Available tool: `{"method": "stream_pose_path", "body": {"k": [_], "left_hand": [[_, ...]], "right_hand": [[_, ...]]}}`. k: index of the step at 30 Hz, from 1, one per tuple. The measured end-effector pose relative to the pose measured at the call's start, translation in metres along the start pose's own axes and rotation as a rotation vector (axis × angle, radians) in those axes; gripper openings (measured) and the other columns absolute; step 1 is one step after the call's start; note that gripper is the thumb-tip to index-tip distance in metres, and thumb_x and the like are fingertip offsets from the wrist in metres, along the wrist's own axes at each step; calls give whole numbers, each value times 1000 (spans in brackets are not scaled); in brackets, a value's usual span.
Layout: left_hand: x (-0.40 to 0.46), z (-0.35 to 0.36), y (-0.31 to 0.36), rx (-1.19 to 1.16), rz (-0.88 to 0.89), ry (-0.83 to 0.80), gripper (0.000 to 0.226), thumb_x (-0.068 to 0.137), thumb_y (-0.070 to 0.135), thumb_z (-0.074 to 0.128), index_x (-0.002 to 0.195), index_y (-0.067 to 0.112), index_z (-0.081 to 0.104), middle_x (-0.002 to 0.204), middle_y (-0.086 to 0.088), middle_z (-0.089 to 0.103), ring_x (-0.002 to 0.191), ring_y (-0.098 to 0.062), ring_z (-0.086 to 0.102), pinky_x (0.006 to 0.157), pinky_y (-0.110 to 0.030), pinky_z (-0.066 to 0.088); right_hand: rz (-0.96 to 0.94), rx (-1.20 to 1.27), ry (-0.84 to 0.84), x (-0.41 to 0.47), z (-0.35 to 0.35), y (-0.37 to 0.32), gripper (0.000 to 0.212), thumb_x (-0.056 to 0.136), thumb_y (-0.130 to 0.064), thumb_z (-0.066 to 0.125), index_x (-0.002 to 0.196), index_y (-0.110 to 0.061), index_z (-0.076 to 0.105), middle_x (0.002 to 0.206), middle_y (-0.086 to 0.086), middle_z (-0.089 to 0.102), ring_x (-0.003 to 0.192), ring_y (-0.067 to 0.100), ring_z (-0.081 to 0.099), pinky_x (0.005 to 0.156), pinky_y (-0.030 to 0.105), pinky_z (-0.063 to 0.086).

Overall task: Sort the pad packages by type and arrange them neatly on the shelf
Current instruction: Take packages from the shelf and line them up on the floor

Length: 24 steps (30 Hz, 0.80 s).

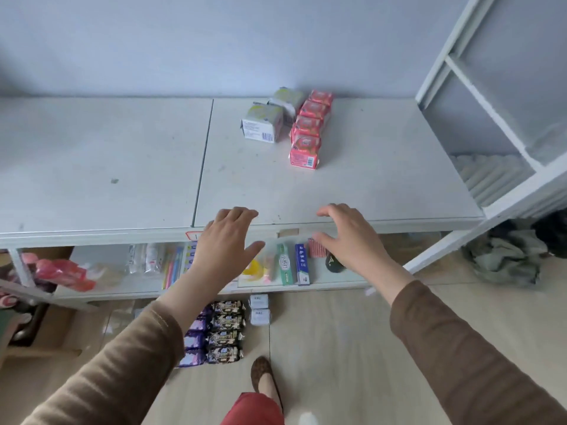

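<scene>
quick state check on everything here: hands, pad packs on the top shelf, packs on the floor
left hand: open, fingers spread, holding nothing
right hand: open, fingers relaxed, holding nothing
red pad packages: upright in one straight row on the top shelf
green-and-white pad packages: two beside the red row, not squarely lined up
dark pad packages: lying in a column on the floor
purple pad packages: on the floor, partly hidden by the left sleeve

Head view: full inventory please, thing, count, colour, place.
red packs: four, red, row on top shelf
green packs: two visible, pale green and white, left of the red row
dark packs: four, dark, on floor
purple packs: several, purple, left of the dark ones
toothpaste boxes: two, green and blue, lower shelf
cloth pile: grey-green, floor at right
left hand: open, empty
right hand: open, empty
</scene>
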State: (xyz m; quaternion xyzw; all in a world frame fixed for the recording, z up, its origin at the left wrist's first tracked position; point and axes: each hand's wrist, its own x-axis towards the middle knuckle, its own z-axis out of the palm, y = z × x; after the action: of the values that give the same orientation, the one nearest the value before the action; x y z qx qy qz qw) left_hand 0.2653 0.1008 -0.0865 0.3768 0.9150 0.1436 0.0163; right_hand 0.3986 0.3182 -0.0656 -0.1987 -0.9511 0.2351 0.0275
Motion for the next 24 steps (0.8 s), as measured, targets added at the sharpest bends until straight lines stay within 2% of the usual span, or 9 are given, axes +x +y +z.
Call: {"method": "stream_pose_path", "body": {"k": [10,16,21,24], "left_hand": [[140,-35,-22,-150,-45,48,57,88,46,64,138,23,48,135,2,52,125,-23,43,96,-37,40],[232,-30,-47,-256,-161,20,60,88,44,66,139,21,46,135,-3,51,125,-26,48,104,-39,39],[311,-17,-67,-403,-329,-17,74,82,49,73,144,26,39,138,-5,48,124,-21,50,105,-42,41],[343,-12,-76,-508,-388,-54,85,76,49,79,147,33,34,141,-5,43,126,-19,46,105,-44,42]], "right_hand": [[-23,37,33,133,-45,-2,43,92,-40,63,131,-24,55,130,-2,57,122,21,49,98,38,44],[-8,63,56,253,-57,15,46,91,-48,60,130,-23,57,128,1,62,123,27,50,96,40,46],[8,-102,81,356,-54,35,56,94,-54,52,130,-11,52,139,10,51,132,33,39,102,43,41],[-6,-245,86,401,-49,41,59,94,-57,46,126,-8,55,133,14,54,127,34,41,101,45,40]]}}
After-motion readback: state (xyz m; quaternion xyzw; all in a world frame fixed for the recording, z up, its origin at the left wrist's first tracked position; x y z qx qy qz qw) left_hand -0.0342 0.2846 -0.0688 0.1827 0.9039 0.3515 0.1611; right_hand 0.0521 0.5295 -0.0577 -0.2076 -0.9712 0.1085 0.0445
